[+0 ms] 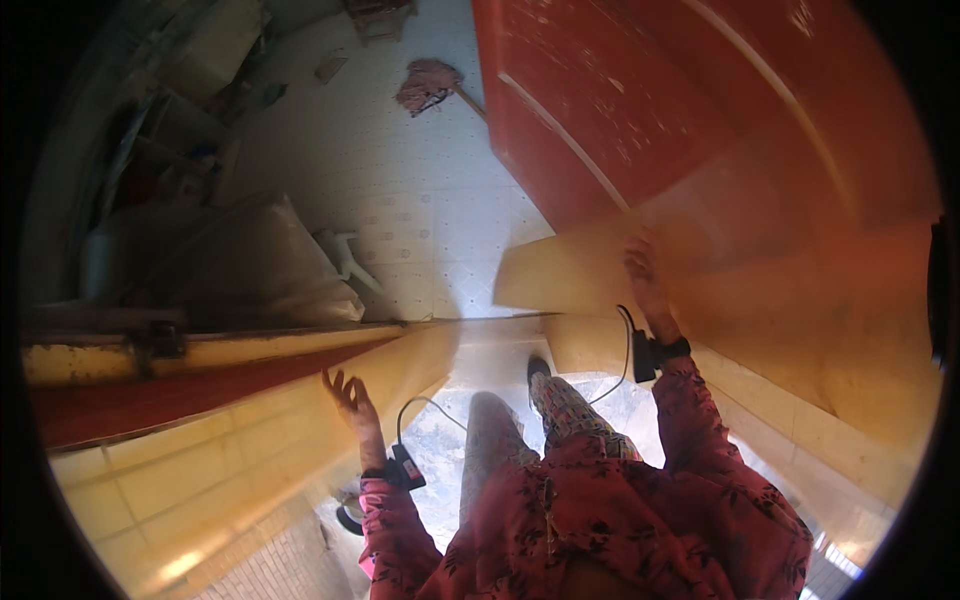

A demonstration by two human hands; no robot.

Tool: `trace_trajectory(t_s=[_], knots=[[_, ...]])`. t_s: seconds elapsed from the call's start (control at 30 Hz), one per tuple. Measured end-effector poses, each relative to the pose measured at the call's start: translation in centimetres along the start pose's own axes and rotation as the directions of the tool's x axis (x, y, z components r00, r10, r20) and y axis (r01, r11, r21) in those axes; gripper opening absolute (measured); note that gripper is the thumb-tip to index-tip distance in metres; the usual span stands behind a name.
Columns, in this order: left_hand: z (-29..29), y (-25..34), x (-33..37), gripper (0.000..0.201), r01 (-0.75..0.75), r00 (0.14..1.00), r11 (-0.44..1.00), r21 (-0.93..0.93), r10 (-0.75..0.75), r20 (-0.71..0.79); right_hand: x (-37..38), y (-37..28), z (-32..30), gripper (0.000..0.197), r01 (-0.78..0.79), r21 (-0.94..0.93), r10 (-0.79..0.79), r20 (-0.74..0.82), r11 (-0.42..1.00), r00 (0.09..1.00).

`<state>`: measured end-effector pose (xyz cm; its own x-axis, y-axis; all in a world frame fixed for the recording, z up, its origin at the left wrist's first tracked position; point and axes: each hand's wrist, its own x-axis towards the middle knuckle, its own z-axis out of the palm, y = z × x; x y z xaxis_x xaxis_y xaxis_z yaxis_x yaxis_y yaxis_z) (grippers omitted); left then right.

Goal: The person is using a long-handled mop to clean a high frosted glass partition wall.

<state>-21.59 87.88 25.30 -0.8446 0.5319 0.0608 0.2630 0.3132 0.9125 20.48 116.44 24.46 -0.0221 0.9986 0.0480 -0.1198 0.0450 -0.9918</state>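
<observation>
My left hand (350,398) is raised beside the yellow door frame (400,355), fingers spread and nothing in it. Further forward, my right hand (645,275) is somewhat blurred, with its fingers stretched out close to the red and yellow door (600,130). Whether it touches the door I cannot tell. On each wrist sits a small black device, the left one (406,466) and the right one (643,356), both with a cable. Between my arms, my legs in patterned trousers (580,415) are at the doorway's threshold (500,350).
The door stands swung inward on the right. Ahead lies a pale tiled floor (420,220) with a pink-headed mop (428,84) on it. A plastic-covered bulky thing (270,260) stands left, with dim shelves (185,125) behind. A wooden stool-like thing (380,18) is at the far end.
</observation>
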Motion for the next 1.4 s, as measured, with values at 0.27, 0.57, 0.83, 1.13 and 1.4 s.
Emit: trace_trajectory(t_s=[0.27, 0.57, 0.83, 1.13, 1.4], knots=[[-7.8, -3.7, -2.2, 0.046, 0.263, 0.862, 0.953, -0.150, -0.302, -0.407, 4.3, 0.5, -3.1, 0.045, 0.138, -0.498, -0.208, -0.086, 0.856, 0.974], [-9.2, -5.7, -1.3, 0.064, 0.592, 0.589, 0.789, -0.162, -0.561, -0.582, 6.1, 7.8, -7.2, 0.036, -0.403, -0.783, 0.006, -0.455, 0.474, 0.891], [-9.7, -7.6, -1.8, 0.060, 0.640, 0.571, 0.766, -0.057, -0.524, -0.632, 12.4, 10.5, 2.2, 0.037, -0.304, -0.756, 0.206, -0.225, 0.580, 0.952], [-6.2, -14.7, -4.0, 0.047, 0.457, 0.445, 0.532, -0.713, -0.831, -0.334, 21.4, 3.9, 22.3, 0.029, -0.289, -0.692, 0.501, 0.122, 0.662, 0.857], [2.7, -12.8, -1.5, 0.042, 0.610, 0.157, 0.168, -0.774, -0.983, -0.090, 32.6, 6.9, 32.9, 0.024, -0.088, -0.742, 0.540, 0.396, 0.664, 0.743]])
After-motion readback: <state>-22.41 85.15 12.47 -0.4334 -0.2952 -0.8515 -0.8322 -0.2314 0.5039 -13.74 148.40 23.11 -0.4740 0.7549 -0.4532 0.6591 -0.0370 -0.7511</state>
